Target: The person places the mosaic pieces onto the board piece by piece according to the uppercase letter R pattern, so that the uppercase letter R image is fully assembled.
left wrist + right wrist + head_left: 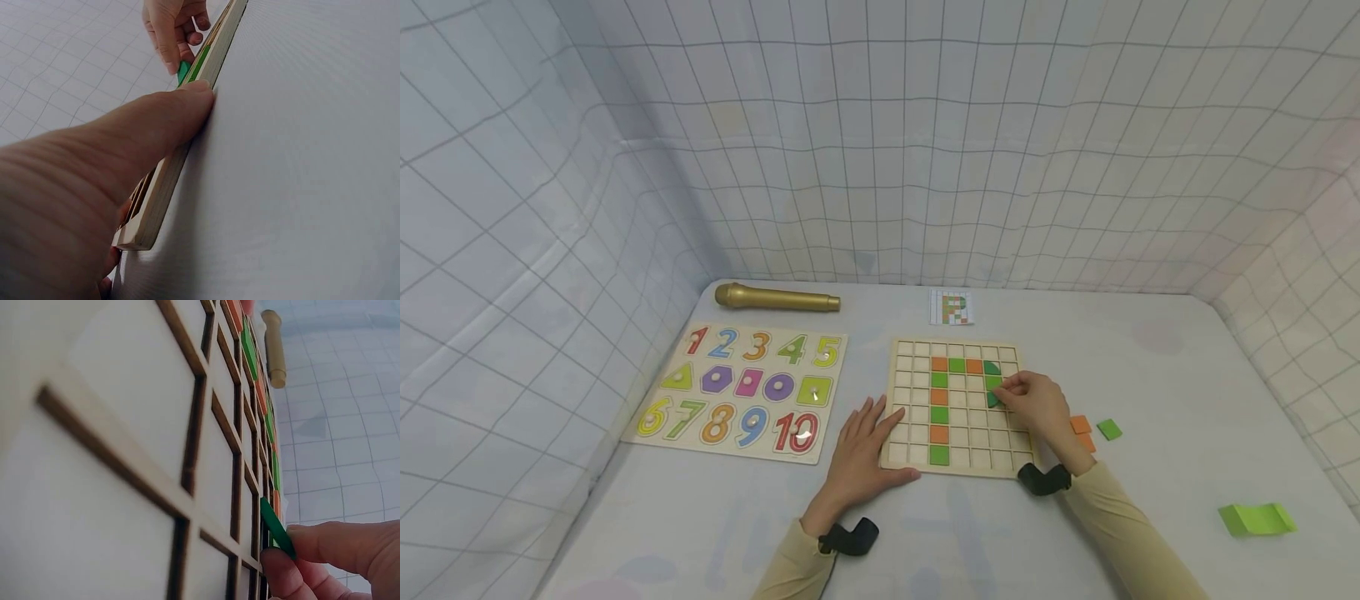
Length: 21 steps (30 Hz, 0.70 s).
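- "what sits nearest?"
- "a light green block point(1257, 520) off to the right on the surface point(940, 533), then the left grip point(859, 457). its fingers are spread, thumb along the near edge of the gridded board point(958, 436), the others by its left side, probably so the board can't slide."
- "and those loose tiles point(1079, 424)?"
- "orange ones, with a green one just beside, lying right of the board, handy for the right arm."
- "what's the right grip point(1037, 406) up to?"
- "thumb and finger pinch a dark green piece point(276, 528) by one end. it's tilted at a cell toward the board's right side, on the near side of a green square. holding an end, i'd judge, leaves the other free to meet the cell. whether it's touching wood, i cannot tell."
- "beyond that?"
- "the number puzzle point(765, 367) lies left, apart from the work. past the board is a small patterned card point(952, 307), perhaps there to be glanced at, and farther left, a gold microphone point(778, 297)."
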Tool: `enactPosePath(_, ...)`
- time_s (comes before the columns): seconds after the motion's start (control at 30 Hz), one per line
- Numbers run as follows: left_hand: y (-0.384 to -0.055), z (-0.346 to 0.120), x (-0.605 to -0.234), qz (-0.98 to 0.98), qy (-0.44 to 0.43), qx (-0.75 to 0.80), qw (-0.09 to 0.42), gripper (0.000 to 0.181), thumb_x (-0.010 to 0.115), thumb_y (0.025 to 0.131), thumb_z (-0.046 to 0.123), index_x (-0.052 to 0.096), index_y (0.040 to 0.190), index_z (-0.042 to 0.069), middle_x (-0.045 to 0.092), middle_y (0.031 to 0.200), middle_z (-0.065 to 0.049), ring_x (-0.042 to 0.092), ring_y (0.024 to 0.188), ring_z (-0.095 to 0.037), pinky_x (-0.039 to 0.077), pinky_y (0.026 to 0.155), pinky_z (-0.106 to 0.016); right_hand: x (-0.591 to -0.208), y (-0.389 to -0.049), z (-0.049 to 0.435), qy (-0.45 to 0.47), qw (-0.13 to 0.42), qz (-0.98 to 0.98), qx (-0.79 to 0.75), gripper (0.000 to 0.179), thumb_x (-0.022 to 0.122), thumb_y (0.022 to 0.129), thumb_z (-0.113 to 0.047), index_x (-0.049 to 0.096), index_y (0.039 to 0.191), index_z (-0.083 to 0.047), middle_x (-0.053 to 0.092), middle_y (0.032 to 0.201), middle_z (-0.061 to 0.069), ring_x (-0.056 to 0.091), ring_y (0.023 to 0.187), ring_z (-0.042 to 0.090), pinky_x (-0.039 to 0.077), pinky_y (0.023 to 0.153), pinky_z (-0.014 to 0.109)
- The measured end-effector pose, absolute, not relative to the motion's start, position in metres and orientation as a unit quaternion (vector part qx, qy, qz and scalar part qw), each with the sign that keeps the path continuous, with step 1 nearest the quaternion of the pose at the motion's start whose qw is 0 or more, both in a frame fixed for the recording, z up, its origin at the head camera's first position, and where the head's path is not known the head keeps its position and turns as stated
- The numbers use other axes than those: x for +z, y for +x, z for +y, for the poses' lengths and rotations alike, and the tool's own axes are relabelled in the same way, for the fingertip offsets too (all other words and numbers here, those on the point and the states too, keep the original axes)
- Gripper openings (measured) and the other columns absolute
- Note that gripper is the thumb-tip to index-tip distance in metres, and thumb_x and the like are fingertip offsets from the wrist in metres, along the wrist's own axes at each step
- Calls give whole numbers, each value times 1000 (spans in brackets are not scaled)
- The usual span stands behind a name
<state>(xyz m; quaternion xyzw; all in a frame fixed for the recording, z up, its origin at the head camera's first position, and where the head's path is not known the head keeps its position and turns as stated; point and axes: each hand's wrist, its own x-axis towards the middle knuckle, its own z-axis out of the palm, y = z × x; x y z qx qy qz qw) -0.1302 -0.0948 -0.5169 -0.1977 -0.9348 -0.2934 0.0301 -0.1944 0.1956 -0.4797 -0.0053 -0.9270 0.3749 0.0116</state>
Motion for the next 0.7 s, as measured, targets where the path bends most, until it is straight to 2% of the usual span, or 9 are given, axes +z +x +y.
enactPosePath(0.7,-132,-94,-517,-937,-199,-284,31,88,75,71,54,44,143,13,26,153,-12,12,142,-29,9,113,-45,-479,-195,194,27,26,-935,352,19,75,82,-22,69,83,-4,64,70,0,58,58,15,44,50,28)
